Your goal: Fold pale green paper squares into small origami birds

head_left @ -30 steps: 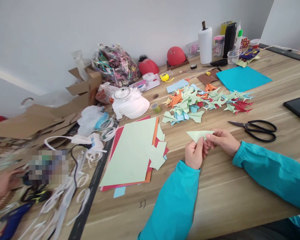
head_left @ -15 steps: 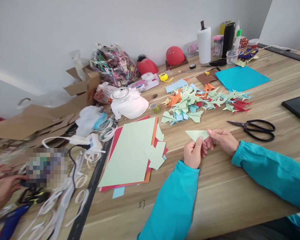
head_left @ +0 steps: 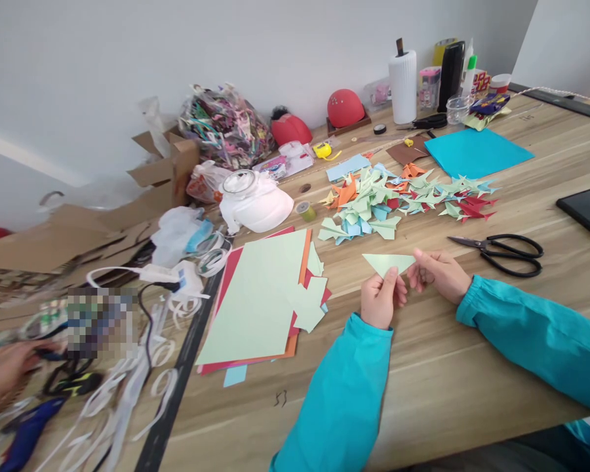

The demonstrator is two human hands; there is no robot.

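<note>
Between my hands is a light green piece of paper folded into a triangle [head_left: 384, 262], held above the wooden table. My left hand [head_left: 379, 300] pinches its lower point between thumb and fingers. At the right corner of the paper, the thumb and forefinger of my right hand [head_left: 437, 274] close on its tip. Black-handled scissors [head_left: 509, 252] lie just right of my right hand. Beyond the paper is a pile of folded paper shapes [head_left: 368, 200] in green, orange, blue and red. A stack of coloured sheets, green on top [head_left: 255, 295], lies left of my hands.
At the right edge lies a black phone [head_left: 587, 213]. Blue paper [head_left: 479, 152] is at the back. A white teapot-like object [head_left: 258, 206] stands behind the sheet stack. At far left, another person's hand [head_left: 4, 373] is among white strips [head_left: 122, 393] and a blue-handled tool [head_left: 32, 429].
My right fingers have shifted slightly right to the paper's corner, and more of the triangle shows. My left hand keeps its pinch. The other person's hand has moved slightly.
</note>
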